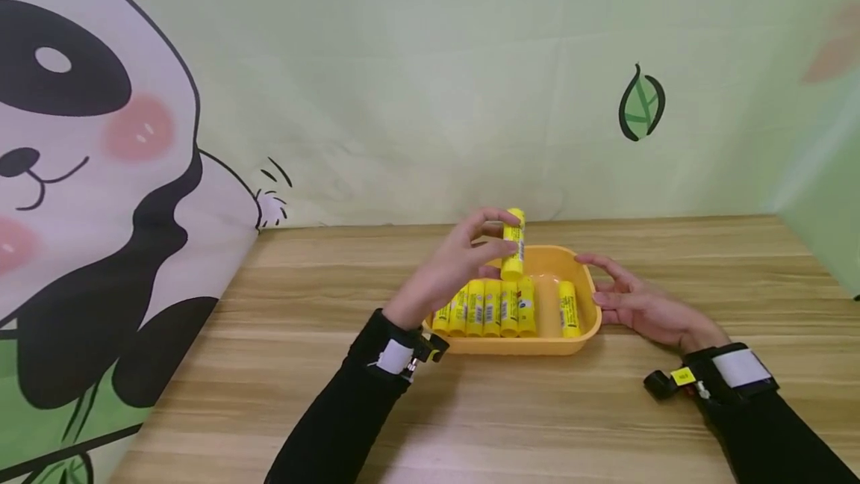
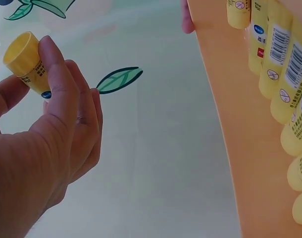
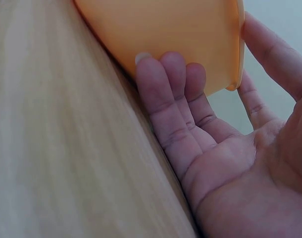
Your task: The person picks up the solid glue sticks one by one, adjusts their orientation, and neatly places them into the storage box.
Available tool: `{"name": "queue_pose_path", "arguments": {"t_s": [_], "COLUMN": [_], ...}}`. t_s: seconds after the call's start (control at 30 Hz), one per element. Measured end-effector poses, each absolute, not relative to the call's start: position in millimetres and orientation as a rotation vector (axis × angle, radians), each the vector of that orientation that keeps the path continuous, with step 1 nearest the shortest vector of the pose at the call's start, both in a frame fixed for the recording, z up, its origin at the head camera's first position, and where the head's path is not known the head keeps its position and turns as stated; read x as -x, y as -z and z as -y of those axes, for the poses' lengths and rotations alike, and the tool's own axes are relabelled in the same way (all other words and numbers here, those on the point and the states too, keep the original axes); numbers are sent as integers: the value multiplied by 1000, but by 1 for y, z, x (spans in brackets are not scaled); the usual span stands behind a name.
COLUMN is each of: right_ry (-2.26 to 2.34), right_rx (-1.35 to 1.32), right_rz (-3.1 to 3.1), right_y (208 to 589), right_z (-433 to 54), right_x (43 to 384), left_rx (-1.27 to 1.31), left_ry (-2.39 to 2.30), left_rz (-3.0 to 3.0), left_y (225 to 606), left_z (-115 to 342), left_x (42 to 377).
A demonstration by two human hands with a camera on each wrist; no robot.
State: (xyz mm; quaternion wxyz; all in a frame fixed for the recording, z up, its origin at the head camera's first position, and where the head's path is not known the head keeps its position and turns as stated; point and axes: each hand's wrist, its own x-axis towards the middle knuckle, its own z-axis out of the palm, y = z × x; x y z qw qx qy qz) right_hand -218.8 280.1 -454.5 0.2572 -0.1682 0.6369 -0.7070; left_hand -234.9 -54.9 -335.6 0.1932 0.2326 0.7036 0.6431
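An orange tray (image 1: 519,346) sits on the wooden table and holds several yellow glue sticks (image 1: 490,308) lying side by side, plus one apart (image 1: 568,308) at its right. My left hand (image 1: 463,260) holds one yellow glue stick (image 1: 513,243) upright above the tray's left half; in the left wrist view its cap (image 2: 22,53) shows between thumb and fingers (image 2: 67,99). My right hand (image 1: 631,301) lies with straight fingers against the tray's right wall; in the right wrist view its fingertips (image 3: 156,74) touch the orange wall (image 3: 166,34).
The wooden table (image 1: 302,305) runs wide on both sides of the tray. A cloth backdrop with a panda (image 1: 87,193) and leaves (image 1: 641,104) stands behind and to the left. Wrist cameras (image 1: 661,382) are strapped to both black sleeves.
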Motion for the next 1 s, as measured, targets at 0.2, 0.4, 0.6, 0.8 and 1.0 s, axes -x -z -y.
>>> {"name": "queue_pose_path", "arguments": {"t_s": [0.2,0.4,0.6,0.8,1.0], "right_ry": [1925,1902,1887,1886,1898], "right_rx": [450,413,424,469,497], "right_rz": [-1732,-1756,-1754,-1742,-1715], "right_y": [459,460,462,458,457], "right_z": [-280,-282,-281,-282,-285], "right_x": [218,217,217,222,223], "left_rx": [-663,-697,-729,-719,-689], "left_ry": [-1751,-1687,-1530,-1293,-1048], "left_rz": [-1992,-2002,-2019,-2072,-2133], "left_y": [328,324,329,335,341], "left_z": [37,16,4,-8,-25], "left_x": [239,248,256,259,260]}}
